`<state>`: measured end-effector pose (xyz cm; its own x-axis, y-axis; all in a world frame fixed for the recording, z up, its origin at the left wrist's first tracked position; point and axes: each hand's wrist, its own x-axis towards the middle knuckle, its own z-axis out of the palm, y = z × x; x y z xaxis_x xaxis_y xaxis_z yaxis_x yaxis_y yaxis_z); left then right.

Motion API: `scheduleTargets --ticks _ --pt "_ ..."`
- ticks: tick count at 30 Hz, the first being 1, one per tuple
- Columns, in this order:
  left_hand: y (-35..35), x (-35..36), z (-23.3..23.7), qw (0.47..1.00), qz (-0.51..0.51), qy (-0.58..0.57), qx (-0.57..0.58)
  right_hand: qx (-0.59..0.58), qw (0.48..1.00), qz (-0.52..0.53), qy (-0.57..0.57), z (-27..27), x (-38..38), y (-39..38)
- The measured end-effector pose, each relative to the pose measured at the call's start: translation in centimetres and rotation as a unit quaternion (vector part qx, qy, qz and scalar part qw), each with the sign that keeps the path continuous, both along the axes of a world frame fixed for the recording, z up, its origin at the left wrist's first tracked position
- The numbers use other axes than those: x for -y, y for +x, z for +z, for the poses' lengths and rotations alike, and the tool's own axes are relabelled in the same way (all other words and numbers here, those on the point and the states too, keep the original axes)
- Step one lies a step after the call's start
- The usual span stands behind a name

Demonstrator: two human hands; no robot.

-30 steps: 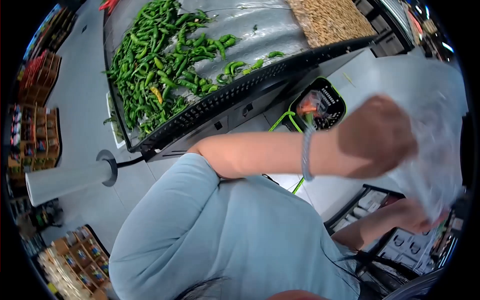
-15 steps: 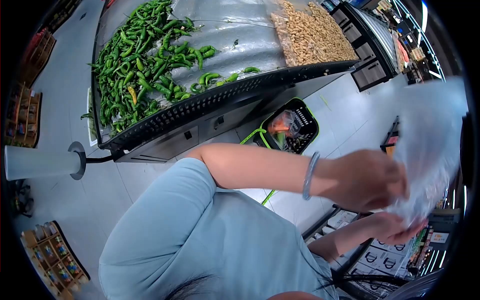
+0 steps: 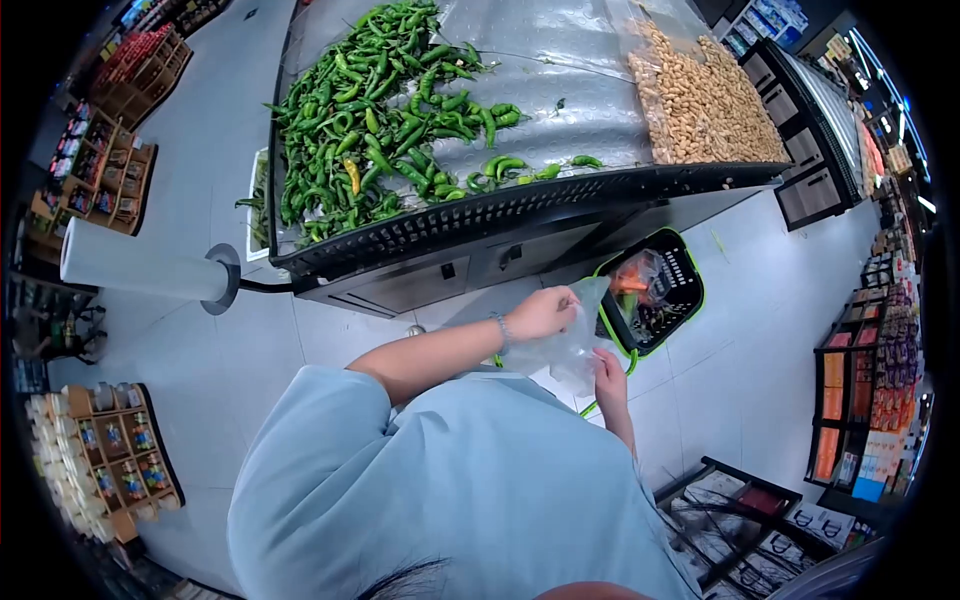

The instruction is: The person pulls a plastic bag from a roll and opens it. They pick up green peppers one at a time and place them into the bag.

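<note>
Left hand [image 3: 540, 312], right hand [image 3: 608, 368] lower, both on plastic bag [image 3: 566, 346].

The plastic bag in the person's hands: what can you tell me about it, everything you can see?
The plastic bag is thin, clear film, crumpled and slack, with no coloured contents showing through. It hangs in the air in front of the person's chest, above the grey floor, beside the black basket with a green rim. The left hand pinches its upper edge and the right hand grips its lower side.
</note>
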<state>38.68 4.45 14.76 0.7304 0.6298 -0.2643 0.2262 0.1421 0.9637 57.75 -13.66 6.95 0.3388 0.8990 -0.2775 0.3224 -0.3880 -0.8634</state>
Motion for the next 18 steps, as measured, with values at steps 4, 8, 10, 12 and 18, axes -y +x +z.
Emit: scheduleTargets --ticks 4,8,10,12,18 --pt "-3.0 -0.5 3.0 0.994 -0.030 -0.095 0.054 0.059 0.989 0.117 0.067 6.2 -5.0 -4.3" --pt "-6.8 -1.7 4.2 0.990 0.001 -0.102 0.097 0.175 0.969 0.161 0.064 7.3 -9.4 -7.9" --pt "-9.4 -2.4 5.7 0.993 0.061 -0.036 0.093 0.114 0.982 0.151 0.002 6.4 -12.0 -8.3" --pt "-12.8 -3.0 8.4 0.980 0.155 0.104 0.072 -0.053 0.996 0.054 -0.040 7.7 -15.0 -8.3" --pt "-27.4 -5.5 15.1 0.888 0.392 0.203 0.130 -0.164 0.932 -0.231 0.226 15.9 -23.8 -2.9"
